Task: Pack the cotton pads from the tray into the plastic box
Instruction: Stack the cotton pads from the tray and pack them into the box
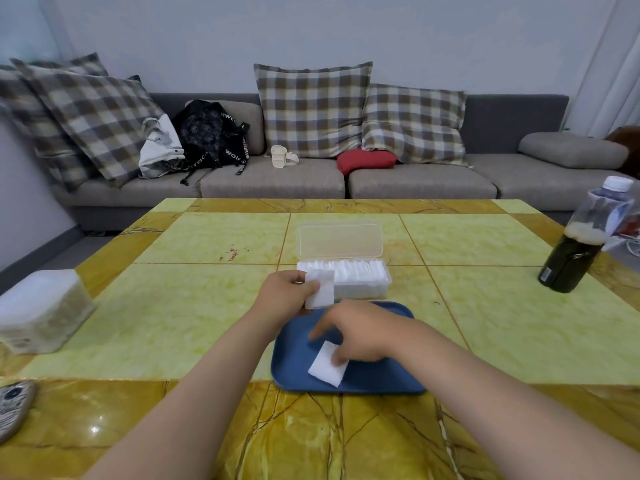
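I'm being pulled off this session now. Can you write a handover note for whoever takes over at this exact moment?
Left hand: holds a small stack of cotton pads at the near left corner of the plastic box.
Right hand: fingertips on a single pad lying in the blue tray; a grip is not clear.
Done: lid is open and the box is nearly full.
Left: box the held stack, then the tray pad. Any pads under the hand are hidden.

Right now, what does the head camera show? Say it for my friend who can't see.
A left hand holds cotton pads in front of the open, nearly full plastic box. The right hand touches one pad on the blue tray.
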Demonstrator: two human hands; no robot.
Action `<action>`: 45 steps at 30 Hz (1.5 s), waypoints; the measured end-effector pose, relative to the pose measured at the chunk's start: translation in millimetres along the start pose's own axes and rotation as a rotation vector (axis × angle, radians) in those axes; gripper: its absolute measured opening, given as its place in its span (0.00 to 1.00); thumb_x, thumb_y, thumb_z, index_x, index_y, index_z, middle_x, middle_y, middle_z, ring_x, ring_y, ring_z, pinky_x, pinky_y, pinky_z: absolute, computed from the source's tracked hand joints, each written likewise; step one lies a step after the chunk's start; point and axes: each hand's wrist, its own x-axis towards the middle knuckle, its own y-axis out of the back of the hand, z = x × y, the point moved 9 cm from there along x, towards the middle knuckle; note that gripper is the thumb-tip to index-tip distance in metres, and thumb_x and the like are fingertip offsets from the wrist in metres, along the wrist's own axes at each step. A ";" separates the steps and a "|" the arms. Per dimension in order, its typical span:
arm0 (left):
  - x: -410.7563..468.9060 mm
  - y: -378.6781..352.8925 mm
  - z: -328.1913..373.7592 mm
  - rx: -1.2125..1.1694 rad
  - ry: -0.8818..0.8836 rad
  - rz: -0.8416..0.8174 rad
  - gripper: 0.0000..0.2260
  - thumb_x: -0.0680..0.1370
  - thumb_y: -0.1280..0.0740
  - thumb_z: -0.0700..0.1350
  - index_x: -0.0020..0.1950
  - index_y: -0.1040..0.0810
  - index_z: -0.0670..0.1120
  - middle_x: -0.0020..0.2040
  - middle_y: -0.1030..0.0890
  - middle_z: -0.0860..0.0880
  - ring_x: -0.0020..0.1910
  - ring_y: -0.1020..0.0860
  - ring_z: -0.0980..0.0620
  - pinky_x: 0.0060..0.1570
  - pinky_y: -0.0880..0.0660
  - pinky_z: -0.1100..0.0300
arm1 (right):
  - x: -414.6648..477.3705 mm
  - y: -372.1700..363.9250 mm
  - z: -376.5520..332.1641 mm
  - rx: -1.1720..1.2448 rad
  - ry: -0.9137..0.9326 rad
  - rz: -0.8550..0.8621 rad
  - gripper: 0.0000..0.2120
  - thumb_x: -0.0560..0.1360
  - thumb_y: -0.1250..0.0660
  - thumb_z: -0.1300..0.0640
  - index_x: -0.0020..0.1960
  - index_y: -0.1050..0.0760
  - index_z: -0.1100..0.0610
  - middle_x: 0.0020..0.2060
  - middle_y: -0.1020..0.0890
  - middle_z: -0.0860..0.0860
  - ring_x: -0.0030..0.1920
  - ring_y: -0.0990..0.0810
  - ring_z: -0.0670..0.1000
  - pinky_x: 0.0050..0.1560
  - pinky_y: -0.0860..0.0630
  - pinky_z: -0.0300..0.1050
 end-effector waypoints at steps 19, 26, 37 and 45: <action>-6.0 -25.3 -4.2 -0.012 0.066 -0.149 0.12 0.76 0.27 0.45 0.52 0.16 0.37 0.48 0.14 0.40 0.42 0.16 0.48 0.40 0.17 0.58 | -23.5 67.0 50.7 0.587 -0.116 0.288 0.05 0.77 0.31 0.63 0.49 0.17 0.62 0.39 0.19 0.54 0.36 0.24 0.46 0.37 0.24 0.38; -22.3 -53.7 -2.1 -0.229 0.191 -0.352 0.10 0.79 0.31 0.43 0.57 0.17 0.40 0.51 0.13 0.43 0.49 0.14 0.48 0.49 0.18 0.55 | -23.1 76.1 61.1 0.551 -0.168 0.419 0.20 0.71 0.22 0.61 0.62 0.20 0.55 0.42 0.17 0.49 0.32 0.21 0.40 0.34 0.27 0.32; -20.3 -56.0 -0.5 -0.230 0.150 -0.287 0.08 0.79 0.30 0.42 0.54 0.17 0.38 0.52 0.14 0.41 0.47 0.14 0.48 0.45 0.17 0.58 | -32.3 80.6 73.7 0.426 -0.252 0.553 0.21 0.70 0.22 0.50 0.59 0.25 0.49 0.49 0.22 0.46 0.41 0.23 0.43 0.36 0.31 0.35; -4.5 -27.4 -14.1 -0.294 0.179 -0.058 0.07 0.81 0.32 0.42 0.52 0.19 0.39 0.51 0.15 0.41 0.42 0.14 0.47 0.42 0.16 0.56 | -32.0 36.5 76.6 0.045 -0.255 0.090 0.18 0.71 0.24 0.50 0.60 0.18 0.48 0.53 0.18 0.43 0.53 0.20 0.45 0.55 0.22 0.43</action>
